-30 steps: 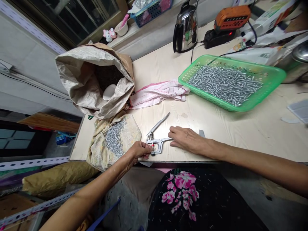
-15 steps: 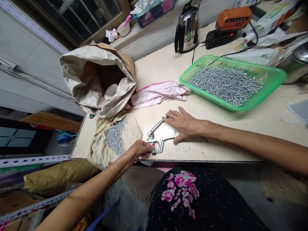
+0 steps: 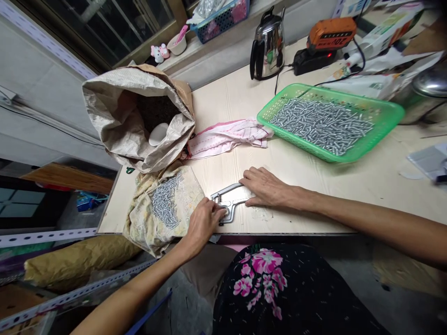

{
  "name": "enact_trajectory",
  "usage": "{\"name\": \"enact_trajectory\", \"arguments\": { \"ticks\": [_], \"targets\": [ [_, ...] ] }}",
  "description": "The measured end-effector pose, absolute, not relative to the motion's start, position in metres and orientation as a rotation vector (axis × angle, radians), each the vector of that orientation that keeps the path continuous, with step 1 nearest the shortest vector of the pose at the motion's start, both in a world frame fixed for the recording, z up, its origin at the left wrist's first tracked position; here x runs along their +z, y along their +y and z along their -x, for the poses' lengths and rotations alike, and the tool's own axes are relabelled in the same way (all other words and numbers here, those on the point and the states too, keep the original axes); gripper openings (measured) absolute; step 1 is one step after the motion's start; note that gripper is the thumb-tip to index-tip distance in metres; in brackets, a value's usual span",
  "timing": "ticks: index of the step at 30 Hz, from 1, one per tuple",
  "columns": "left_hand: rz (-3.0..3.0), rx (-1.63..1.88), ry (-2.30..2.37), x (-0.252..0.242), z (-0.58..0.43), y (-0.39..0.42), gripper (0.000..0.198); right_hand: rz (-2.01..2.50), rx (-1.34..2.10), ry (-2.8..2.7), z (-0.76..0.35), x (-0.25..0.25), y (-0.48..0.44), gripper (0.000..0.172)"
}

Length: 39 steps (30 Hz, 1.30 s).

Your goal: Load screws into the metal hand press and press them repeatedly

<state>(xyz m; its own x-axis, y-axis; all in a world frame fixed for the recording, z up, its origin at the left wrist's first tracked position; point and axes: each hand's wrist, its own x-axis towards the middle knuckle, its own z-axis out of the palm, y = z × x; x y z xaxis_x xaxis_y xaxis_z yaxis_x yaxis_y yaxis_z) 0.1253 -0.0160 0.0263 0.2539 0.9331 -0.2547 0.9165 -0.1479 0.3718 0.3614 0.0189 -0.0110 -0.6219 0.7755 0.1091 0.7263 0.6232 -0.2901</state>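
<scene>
Silver hand-press pliers point(image 3: 236, 202) with a coil spring lie on the table near its front edge. My right hand point(image 3: 267, 187) is closed around the handle end, fingers on the upper handle and thumb by the lower one. At the jaw end, my left hand point(image 3: 204, 221) has its fingers bent together against the C-shaped frame. What lies between those fingers is hidden. Just left of it, a patterned cloth point(image 3: 190, 186) carries a heap of small metal pins point(image 3: 164, 202). A green basket point(image 3: 379, 149) at the right holds many similar metal pieces.
An open sack point(image 3: 101, 102) with a white scoop point(image 3: 159, 134) stands at the back left. A pink-and-white towel point(image 3: 230, 137) lies behind the pliers. Farther back are a steel kettle point(image 3: 268, 46) and an orange battery point(image 3: 331, 33) on a charger point(image 3: 310, 62). The table edge point(image 3: 296, 233) runs close in front.
My right hand has gone from spread fingers to curled around the handles. My left hand has turned and moved up over the jaw, covering the small red part seen before. The view shifted slightly.
</scene>
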Motion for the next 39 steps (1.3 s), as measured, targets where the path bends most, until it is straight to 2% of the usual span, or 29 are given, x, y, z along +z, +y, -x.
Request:
{"name": "enact_trajectory", "arguments": {
  "ticks": [1,5,8,11,17,20,22,26,29,30,33,34,39],
  "targets": [
    [-2.242,0.115,1.587,0.025,-0.132,-0.016,0.022,1.247,0.334,-2.597,-0.361,-0.011,0.017,0.042],
    [-2.538,0.147,1.164,0.013,-0.156,0.002,0.062,1.244,0.412,-2.571,-0.363,-0.013,0.014,0.054],
    [-2.562,0.02,1.017,0.006,-0.163,0.019,0.072,1.26,0.442,-2.609,-0.368,-0.013,0.013,0.067],
    [-2.599,-0.049,1.009,0.006,-0.166,0.025,0.068,1.322,0.459,-2.611,-0.372,-0.011,0.011,0.059],
    [-2.646,-0.018,0.957,0.006,-0.174,0.02,0.03,1.244,0.563,-2.538,-0.375,-0.014,0.002,0.034],
    [-2.634,0.019,0.954,0.003,-0.174,0.017,0.019,1.215,0.545,-2.537,-0.373,-0.021,-0.001,0.019],
    [-2.649,0.064,0.957,-0.001,-0.173,0.015,0.022,1.237,0.517,-2.523,-0.368,-0.026,-0.003,0.016],
    [-2.68,0.139,1.002,-0.007,-0.171,0.014,0.031,1.266,0.494,-2.512,-0.361,-0.031,-0.003,0.024],
    [-2.688,0.146,1.038,-0.007,-0.169,0.01,0.026,1.226,0.534,-2.515,-0.367,-0.028,0.003,0.019],
    [-2.694,0.172,1.07,-0.007,-0.169,0.006,0.028,1.198,0.556,-2.52,-0.371,-0.026,0.007,0.022],
    [-2.716,0.301,1.159,-0.01,-0.168,-0.015,0.047,1.153,0.614,-2.569,-0.386,-0.02,0.02,0.057],
    [-2.721,0.333,1.164,-0.012,-0.169,-0.024,0.051,1.171,0.602,-2.577,-0.389,-0.018,0.023,0.06],
    [-2.683,0.322,1.117,-0.025,-0.178,-0.062,0.057,1.268,0.364,-2.565,-0.38,-0.013,0.033,0.028]
  ]
}}
